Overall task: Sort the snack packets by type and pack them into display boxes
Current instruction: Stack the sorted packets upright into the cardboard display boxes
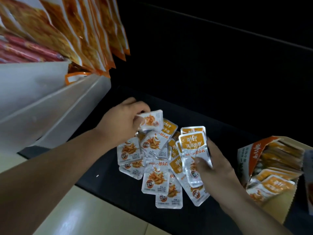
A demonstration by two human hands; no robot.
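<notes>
**Dark table, both hands in the packet pile**

Black table [105, 180] fills the middle, and loose silver-and-orange snack packets [155, 178] lie across it, overlapping in a heap. The left hand [123, 121] is up at the far edge of the heap, its fingertips pinching one small packet [151, 120] just above the others. The right hand [215, 167] grips a stack of packets [193, 146], thumb pressed on the front one, orange ends up. At the right edge a display box [277, 206] stands open, with more of the same packets in rows inside. Upper left, big orange bags [94, 31] hang over a white shelf [42, 99], with red packs [25, 50] beside them.
</notes>
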